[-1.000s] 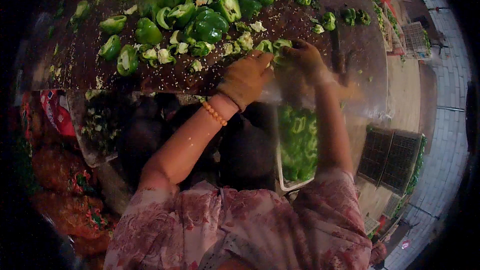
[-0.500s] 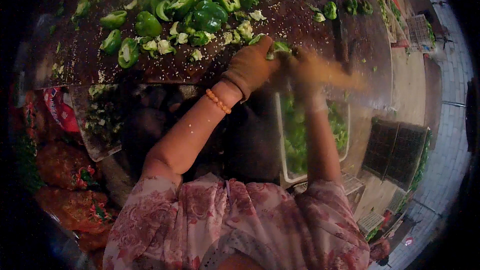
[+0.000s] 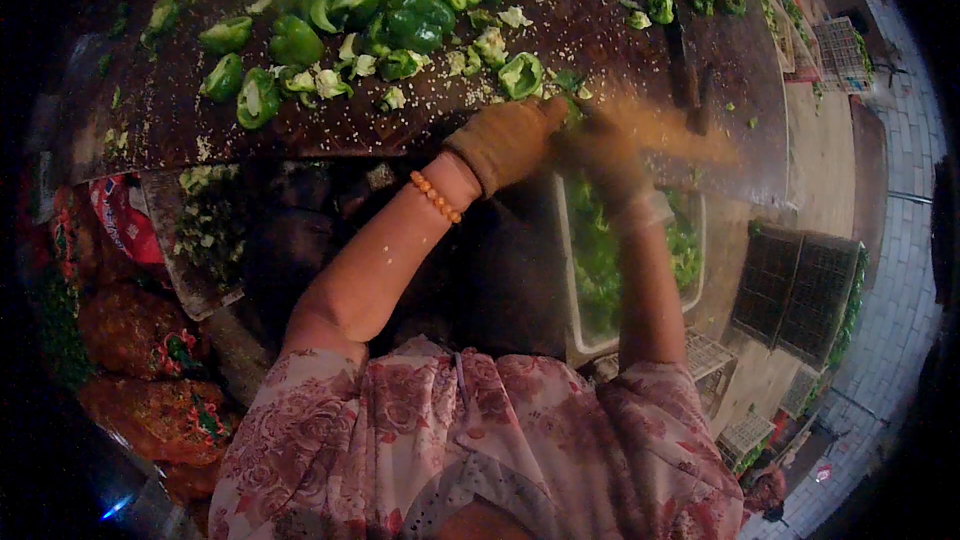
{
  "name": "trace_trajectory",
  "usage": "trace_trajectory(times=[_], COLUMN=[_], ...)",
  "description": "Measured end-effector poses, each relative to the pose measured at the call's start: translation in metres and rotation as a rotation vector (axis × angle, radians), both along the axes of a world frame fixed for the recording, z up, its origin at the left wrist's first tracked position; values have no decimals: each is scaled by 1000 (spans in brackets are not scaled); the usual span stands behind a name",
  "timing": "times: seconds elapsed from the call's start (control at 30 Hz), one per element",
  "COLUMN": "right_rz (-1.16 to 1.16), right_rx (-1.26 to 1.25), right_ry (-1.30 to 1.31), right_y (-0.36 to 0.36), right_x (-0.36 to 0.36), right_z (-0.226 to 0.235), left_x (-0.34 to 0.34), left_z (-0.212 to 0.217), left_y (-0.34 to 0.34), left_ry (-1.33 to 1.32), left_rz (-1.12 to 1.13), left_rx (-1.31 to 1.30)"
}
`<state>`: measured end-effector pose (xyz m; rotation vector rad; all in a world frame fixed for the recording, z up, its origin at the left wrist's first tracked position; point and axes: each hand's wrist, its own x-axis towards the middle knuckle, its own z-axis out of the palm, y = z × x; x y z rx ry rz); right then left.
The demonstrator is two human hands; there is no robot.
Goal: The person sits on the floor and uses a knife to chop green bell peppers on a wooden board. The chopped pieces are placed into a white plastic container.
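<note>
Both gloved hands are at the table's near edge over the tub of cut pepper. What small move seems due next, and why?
Probably the left hand reaches for the cut pepper just beyond it: the blurred right hand is over the tub, and many peppers lie on the table.

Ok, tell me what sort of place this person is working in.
Probably a bulk vegetable prep spot at a market or kitchen yard. A big dark worktable is strewn with cut green peppers, a tub of pepper pieces sits below, and empty crates stand on paving.
</note>
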<state>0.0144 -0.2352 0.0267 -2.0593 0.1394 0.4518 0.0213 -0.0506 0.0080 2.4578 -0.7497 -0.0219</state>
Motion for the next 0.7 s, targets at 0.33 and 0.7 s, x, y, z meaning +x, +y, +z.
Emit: trace_trajectory(times=[0.33, 0.7], right_rz=[-7, 150], right_rx=[-72, -898], right_ry=[111, 71], right_y=[15, -70], right_x=[-17, -61], right_z=[44, 51], left_x=[-14, 18], left_z=[19, 16], left_y=[-8, 33], left_ry=[41, 164], left_rz=[28, 352], left_rx=[75, -140])
